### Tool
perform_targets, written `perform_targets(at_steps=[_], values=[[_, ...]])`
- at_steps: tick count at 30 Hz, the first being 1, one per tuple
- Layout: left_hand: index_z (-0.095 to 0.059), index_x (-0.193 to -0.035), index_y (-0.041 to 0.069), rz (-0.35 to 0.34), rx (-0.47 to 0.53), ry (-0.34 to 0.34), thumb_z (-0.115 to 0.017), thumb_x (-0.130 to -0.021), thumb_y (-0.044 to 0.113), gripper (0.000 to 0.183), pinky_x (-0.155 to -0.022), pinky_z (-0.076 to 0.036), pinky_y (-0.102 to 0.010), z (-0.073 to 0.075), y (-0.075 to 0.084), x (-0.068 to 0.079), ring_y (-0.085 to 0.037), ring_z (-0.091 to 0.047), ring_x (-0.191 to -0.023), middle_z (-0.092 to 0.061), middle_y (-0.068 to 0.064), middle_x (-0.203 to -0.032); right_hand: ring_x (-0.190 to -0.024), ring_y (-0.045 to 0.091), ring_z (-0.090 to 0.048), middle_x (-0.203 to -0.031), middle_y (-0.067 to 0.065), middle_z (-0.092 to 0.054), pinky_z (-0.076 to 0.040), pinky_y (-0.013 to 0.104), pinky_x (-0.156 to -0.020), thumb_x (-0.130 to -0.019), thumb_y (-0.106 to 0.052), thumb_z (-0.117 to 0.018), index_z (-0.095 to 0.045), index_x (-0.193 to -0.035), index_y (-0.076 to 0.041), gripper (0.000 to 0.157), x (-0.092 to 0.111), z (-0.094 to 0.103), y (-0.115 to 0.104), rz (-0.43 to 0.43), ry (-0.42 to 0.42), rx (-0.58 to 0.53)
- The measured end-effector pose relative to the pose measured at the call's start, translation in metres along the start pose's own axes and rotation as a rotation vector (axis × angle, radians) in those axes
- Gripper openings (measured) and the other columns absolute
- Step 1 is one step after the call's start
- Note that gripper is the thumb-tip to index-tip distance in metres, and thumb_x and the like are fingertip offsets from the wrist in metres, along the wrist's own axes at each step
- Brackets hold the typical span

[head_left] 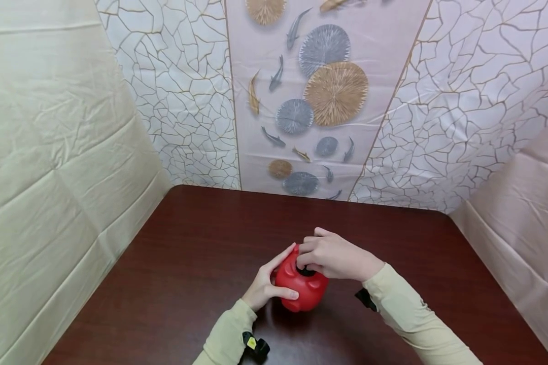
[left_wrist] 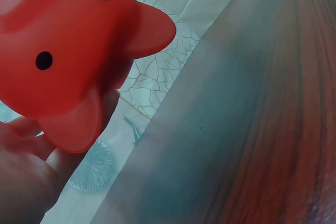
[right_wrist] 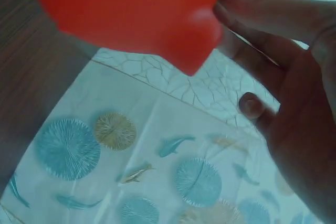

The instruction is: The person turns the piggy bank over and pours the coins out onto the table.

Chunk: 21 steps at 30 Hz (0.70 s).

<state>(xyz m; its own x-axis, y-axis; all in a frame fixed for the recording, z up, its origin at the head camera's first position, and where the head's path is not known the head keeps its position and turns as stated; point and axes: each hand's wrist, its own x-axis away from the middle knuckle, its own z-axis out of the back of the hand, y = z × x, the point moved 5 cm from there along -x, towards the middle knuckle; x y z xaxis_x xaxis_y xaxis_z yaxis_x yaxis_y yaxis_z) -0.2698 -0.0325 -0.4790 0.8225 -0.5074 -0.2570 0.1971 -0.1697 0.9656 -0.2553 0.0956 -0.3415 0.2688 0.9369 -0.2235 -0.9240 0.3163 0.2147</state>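
A shiny red piggy bank [head_left: 308, 294] is tipped over, with its underside and stubby feet turned up in the head view. My left hand [head_left: 261, 289] grips it from the left, thumb across the near side and fingers round the far side. Two black eyes and the rounded ears of the piggy bank [left_wrist: 68, 35] show in the left wrist view. On the underside is a round black stopper [head_left: 307, 272], partly covered by my right hand [head_left: 333, 255], whose curled fingers pinch at it. In the right wrist view, the fingertips of my right hand [right_wrist: 299, 72] are hidden behind the red body.
A dark reddish-brown wooden table [head_left: 201, 243] lies under the hands. Behind it hangs a cloth [head_left: 297, 152] with fish and round leaf patterns, and pale cloths [head_left: 73, 203] flank both sides. A black wrist camera [head_left: 258, 349] is strapped to the left sleeve.
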Motion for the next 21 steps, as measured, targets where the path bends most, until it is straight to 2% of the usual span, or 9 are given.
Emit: perform_targets(at_steps=[4,8,12,17,21], values=[[-0.031,-0.152,0.031,0.006,-0.009,-0.006,-0.074,-0.079,0.019,0.085,-0.098,-0.050,-0.026,-0.001,-0.001,0.000,-0.015,-0.050,-0.130,-0.040,0.003,-0.153,-0.077,0.005,-0.053,-0.083,-0.010,-0.064,-0.037,0.024,-0.069,-0.074,-0.008,-0.079,-0.070,-0.085,-0.025,0.022,0.004,-0.001,-0.004,0.038,0.025,0.058],[-0.032,-0.150,0.037,0.023,-0.020,-0.013,-0.075,-0.079,0.021,0.084,-0.099,-0.050,-0.025,-0.002,-0.003,0.000,-0.015,-0.050,-0.130,-0.041,0.004,-0.152,-0.079,0.005,-0.056,-0.086,-0.009,-0.065,-0.040,0.024,-0.071,-0.073,-0.007,-0.080,-0.070,-0.087,-0.025,0.025,0.009,-0.006,-0.004,0.049,0.050,0.077],[-0.032,-0.149,0.039,0.030,-0.024,-0.016,-0.075,-0.079,0.021,0.084,-0.099,-0.050,-0.025,-0.002,-0.002,0.000,-0.016,-0.049,-0.131,-0.041,0.005,-0.152,-0.081,0.005,-0.057,-0.088,-0.009,-0.066,-0.040,0.024,-0.071,-0.071,-0.007,-0.081,-0.069,-0.089,-0.025,0.028,0.012,-0.008,-0.003,0.062,0.078,0.081],[-0.032,-0.150,0.039,0.036,-0.023,-0.011,-0.075,-0.079,0.022,0.085,-0.099,-0.050,-0.025,-0.002,0.000,-0.001,-0.015,-0.049,-0.130,-0.041,0.005,-0.152,-0.082,0.005,-0.057,-0.090,-0.009,-0.067,-0.041,0.025,-0.072,-0.071,-0.007,-0.081,-0.067,-0.091,-0.025,0.030,0.013,-0.008,-0.001,0.062,0.073,0.081],[-0.030,-0.151,0.034,0.042,-0.016,-0.014,-0.076,-0.079,0.022,0.086,-0.098,-0.050,-0.025,-0.001,-0.001,-0.001,-0.015,-0.051,-0.129,-0.041,0.003,-0.152,-0.079,0.006,-0.055,-0.090,-0.009,-0.067,-0.043,0.025,-0.072,-0.071,-0.008,-0.082,-0.066,-0.091,-0.025,0.031,0.013,-0.008,0.000,0.069,0.086,0.075]])
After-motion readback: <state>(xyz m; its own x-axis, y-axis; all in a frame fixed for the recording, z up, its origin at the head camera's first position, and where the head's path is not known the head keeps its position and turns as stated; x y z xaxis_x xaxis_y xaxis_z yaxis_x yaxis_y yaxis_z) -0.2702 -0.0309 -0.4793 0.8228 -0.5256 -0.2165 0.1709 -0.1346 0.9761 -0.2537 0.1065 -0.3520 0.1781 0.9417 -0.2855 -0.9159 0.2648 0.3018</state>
